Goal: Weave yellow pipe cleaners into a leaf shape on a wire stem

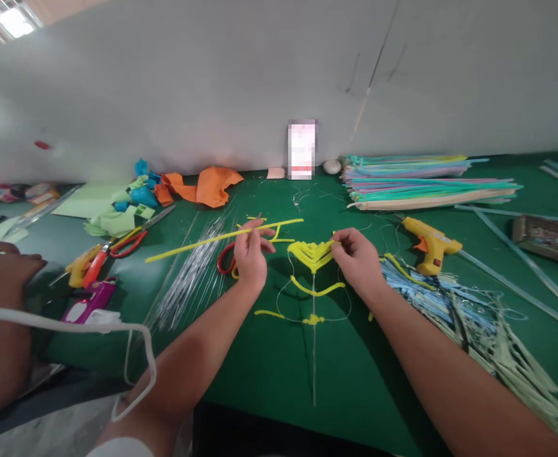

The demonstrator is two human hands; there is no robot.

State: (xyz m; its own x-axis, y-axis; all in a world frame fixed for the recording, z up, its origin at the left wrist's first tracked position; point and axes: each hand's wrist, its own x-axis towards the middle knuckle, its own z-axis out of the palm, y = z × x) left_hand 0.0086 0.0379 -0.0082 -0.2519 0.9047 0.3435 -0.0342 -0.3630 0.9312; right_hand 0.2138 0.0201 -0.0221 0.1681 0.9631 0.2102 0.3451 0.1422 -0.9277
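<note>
— Yellow strips wound in nested V shapes on a thin wire frame (313, 255). It lies flat on the green table (279, 381) between the two hands, with a bare wire stem running back toward the wearer.

— And the hands?

— The right hand (357, 260) pinches the frame's upper right tip between thumb and fingers. The left hand (250, 257) is closed on a long yellow strip (202, 242) that slants away to the left.

— What's around it?

— A glue gun (431, 244) sits just right of the right hand. Red-handled scissors (129, 242) lie off to the left, and a bundle of bare wires (188, 282) lies beside the left forearm. Stacked pastel strips (426, 181) sit by the wall. A red loop behind the left hand may be a second pair of scissors, but the hand hides most of it. Another person's hand (2, 266) rests at the far left.
</note>
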